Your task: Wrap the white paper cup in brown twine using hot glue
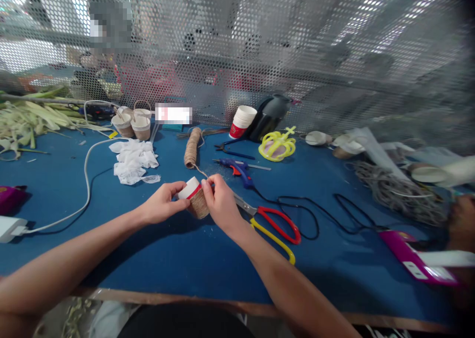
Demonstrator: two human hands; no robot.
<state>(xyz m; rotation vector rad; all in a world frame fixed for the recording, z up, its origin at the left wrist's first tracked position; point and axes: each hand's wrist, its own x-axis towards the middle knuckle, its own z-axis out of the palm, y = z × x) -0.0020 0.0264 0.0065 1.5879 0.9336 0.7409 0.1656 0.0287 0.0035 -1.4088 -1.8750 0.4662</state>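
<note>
A paper cup (199, 205), its lower part wrapped in brown twine with a red and white band still showing, is tilted between my two hands. My left hand (168, 199) grips the white end of the cup with thumb and fingers. On the other side, my right hand (220, 199) is closed at the cup's edge, pinching the twine. That strand runs up to a twine spool (192, 149) lying just beyond. A blue glue gun (237, 169) rests past my right hand, and scissors (276, 224) with red and yellow handles lie beside my right wrist.
Twine-covered small baskets (141, 127) and white lace (135, 161) are at the left. Pliers (235, 150), stacked paper cups (243, 121), a dark kettle (270, 115) and a yellow woven crown shape (276, 146) stand at the back. Grey cord (399, 192) and a purple power strip (415, 256) lie right.
</note>
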